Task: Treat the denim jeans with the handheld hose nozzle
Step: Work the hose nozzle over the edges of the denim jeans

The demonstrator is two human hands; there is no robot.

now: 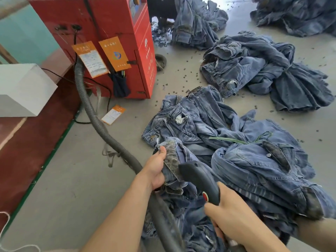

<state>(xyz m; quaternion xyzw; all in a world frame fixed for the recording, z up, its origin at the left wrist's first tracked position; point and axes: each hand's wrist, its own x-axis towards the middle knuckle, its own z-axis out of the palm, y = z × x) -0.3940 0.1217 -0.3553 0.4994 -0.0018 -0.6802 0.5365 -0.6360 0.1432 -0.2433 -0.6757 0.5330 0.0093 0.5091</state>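
A heap of blue denim jeans (254, 171) lies on the grey floor in front of me. My left hand (156, 170) grips a raised fold of one pair, a darkened patch (171, 159) facing up beside my thumb. My right hand (231, 220) holds the black handheld nozzle (198, 180) by its handle, a red button (205, 196) just above my fingers. The nozzle's tip points at the held fold and sits right against it. A grey ribbed hose (101, 122) runs from the nozzle under my left arm to the red machine (109, 42).
More jeans piles lie at the right (263, 70), the back (196, 22) and the far right corner (298, 13). Small dark pellets scatter the floor. Orange tags hang on the machine; one tag (113, 114) lies on the floor. A white box (21, 88) sits left on a dark red platform.
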